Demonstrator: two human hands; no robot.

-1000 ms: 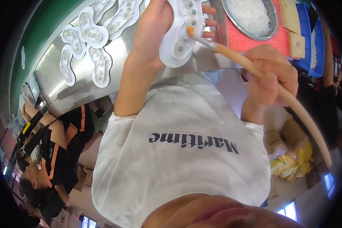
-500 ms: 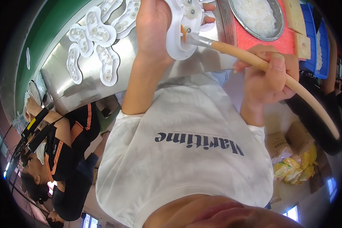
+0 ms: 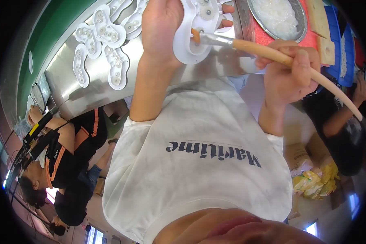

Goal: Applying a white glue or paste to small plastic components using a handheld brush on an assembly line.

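My left hand (image 3: 160, 34) is closed around a white curved plastic housing (image 3: 182, 46), its fingertips showing past the far side. Small gears and round metal parts sit inside the housing. In my right hand (image 3: 290, 75) is a brush (image 3: 261, 49) with a long, curved wooden handle and a metal ferrule. Its orange-brown bristles reach into the housing near the lower end, beside the wall. Whether they touch a gear cannot be seen clearly. More white housings (image 3: 109, 30) with gears lie on the metal table (image 3: 79, 99) left of my left hand, some overlapping.
A round metal bowl (image 3: 301, 33) of whitish, translucent paste stands on a red surface (image 3: 262, 37) at the right. Beyond are pale blocks (image 3: 326, 51) and blue trays (image 3: 334, 72). One co-worker (image 3: 65, 150) is at the left, another (image 3: 341, 130) at the right. Yellow bags (image 3: 315, 183) lie lower right.
The housing and left hand have shifted slightly left. My right hand and the brush have moved a little right and up, the handle's tail rising. At the right, the co-worker's arm has changed position.
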